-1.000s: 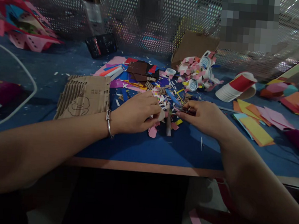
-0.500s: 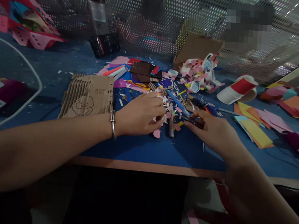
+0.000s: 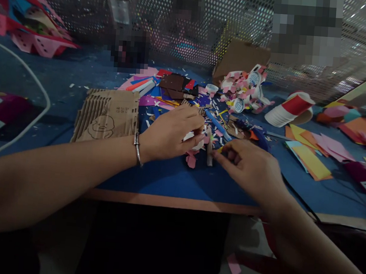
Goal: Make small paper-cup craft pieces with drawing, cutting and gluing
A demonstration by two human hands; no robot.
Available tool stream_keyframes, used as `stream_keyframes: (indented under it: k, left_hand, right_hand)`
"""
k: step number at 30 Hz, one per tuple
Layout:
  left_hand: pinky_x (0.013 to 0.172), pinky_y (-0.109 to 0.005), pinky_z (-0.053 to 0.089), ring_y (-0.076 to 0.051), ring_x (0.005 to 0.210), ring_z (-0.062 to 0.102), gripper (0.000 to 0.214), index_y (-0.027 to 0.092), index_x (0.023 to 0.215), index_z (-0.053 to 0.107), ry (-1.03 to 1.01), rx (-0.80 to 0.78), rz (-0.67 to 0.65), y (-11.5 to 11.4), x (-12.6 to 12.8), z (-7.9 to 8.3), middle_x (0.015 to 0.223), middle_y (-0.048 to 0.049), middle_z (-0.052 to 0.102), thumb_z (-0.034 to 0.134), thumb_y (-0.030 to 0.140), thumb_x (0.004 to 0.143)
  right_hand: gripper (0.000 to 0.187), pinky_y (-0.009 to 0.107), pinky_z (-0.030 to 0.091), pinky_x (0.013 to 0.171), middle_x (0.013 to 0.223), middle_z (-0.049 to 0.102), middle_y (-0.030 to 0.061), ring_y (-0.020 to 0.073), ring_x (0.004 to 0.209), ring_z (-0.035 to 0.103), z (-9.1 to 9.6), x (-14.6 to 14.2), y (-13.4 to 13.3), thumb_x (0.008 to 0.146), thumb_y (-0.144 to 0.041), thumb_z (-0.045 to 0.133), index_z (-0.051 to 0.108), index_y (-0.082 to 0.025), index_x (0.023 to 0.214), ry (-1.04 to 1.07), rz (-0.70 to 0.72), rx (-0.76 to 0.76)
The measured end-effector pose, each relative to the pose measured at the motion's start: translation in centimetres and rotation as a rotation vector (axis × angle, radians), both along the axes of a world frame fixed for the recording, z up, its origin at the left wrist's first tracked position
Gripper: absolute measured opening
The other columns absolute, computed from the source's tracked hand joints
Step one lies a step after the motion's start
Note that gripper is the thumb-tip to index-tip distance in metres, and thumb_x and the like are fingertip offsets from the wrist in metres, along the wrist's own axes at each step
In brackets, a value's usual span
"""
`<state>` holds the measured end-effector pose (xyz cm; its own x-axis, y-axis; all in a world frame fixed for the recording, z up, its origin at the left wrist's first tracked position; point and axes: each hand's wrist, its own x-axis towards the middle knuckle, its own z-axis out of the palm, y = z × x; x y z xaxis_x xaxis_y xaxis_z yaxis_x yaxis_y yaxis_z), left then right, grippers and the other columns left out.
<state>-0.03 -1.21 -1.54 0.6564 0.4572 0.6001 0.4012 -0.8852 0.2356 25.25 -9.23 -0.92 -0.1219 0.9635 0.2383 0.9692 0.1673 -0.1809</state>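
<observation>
My left hand [image 3: 178, 132], with a silver bangle at the wrist, is closed over a small white-and-pink paper piece [image 3: 194, 143], mostly hidden beneath the fingers. To its right, my right hand [image 3: 250, 164] has curled fingers, thumb and forefinger drawn together beside a narrow brown strip [image 3: 210, 152]. A bit of yellow shows at those fingertips; what they hold, if anything, I cannot make out. A blue pen-like stick [image 3: 217, 124] lies just beyond, among cut paper scraps. Behind the right hand is a dark blue object [image 3: 263, 140], partly hidden.
Corrugated cardboard [image 3: 109, 117] with a drawn figure lies left. Pink-and-white paper-covered cups [image 3: 247, 89] sit behind, near brown cardboard [image 3: 241, 59] against the perforated metal screen. Stacked paper cups [image 3: 288, 110] and coloured paper sheets [image 3: 313, 160] are right. A white cable [image 3: 39, 77] curves at left.
My right hand has moved left toward the brown strip, and its fingers have curled in. The dark object at its fingertips no longer shows there. My left hand has barely shifted.
</observation>
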Motion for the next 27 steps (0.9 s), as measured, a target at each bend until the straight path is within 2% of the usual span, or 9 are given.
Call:
stream_keyframes:
  k: [6, 11, 19, 27]
  left_hand:
    - [0.092, -0.041, 0.052, -0.026, 0.101, 0.065, 0.015, 0.021, 0.094, 0.062, 0.002, -0.017, -0.04, 0.0, 0.0, -0.1, 0.101, -0.0094, 0.07, 0.056, 0.023, 0.108]
    - [0.091, -0.04, 0.051, -0.026, 0.1, 0.064, 0.014, 0.019, 0.094, 0.063, 0.021, -0.011, -0.055, 0.1, 0.0, -0.2, 0.099, -0.0095, 0.07, 0.057, 0.021, 0.107]
    - [0.09, -0.038, 0.051, -0.025, 0.098, 0.065, 0.013, 0.02, 0.092, 0.063, 0.063, -0.053, -0.065, 0.0, 0.0, -0.2, 0.098, -0.0076, 0.07, 0.06, 0.018, 0.104]
    - [0.089, -0.038, 0.051, -0.025, 0.097, 0.066, 0.019, 0.019, 0.091, 0.066, 0.051, -0.094, -0.086, 0.1, 0.1, -0.3, 0.097, -0.0082, 0.071, 0.057, 0.021, 0.107]
  right_hand:
    - [0.036, 0.034, 0.033, 0.063, 0.073, 0.07, 0.003, 0.0214, 0.063, 0.06, 0.2, -1.5, 0.1, 0.097, -0.058, 0.063, 0.063, -0.025, 0.083, 0.039, -0.023, -0.163]
    - [0.036, 0.034, 0.031, 0.06, 0.068, 0.067, 0.0027, 0.0216, 0.06, 0.058, 0.3, -2.0, -0.1, 0.095, -0.06, 0.064, 0.061, -0.026, 0.083, 0.063, -0.036, -0.17]
    - [0.023, 0.034, 0.033, 0.062, 0.07, 0.068, 0.0031, 0.0217, 0.061, 0.059, 0.2, -2.3, 0.0, 0.09, -0.048, 0.06, 0.06, -0.026, 0.084, 0.091, -0.036, -0.172]
    - [0.025, 0.035, 0.037, 0.062, 0.066, 0.065, 0.0026, 0.0205, 0.057, 0.057, 0.0, -2.3, 0.0, 0.083, -0.05, 0.057, 0.055, -0.027, 0.075, 0.23, -0.068, -0.167]
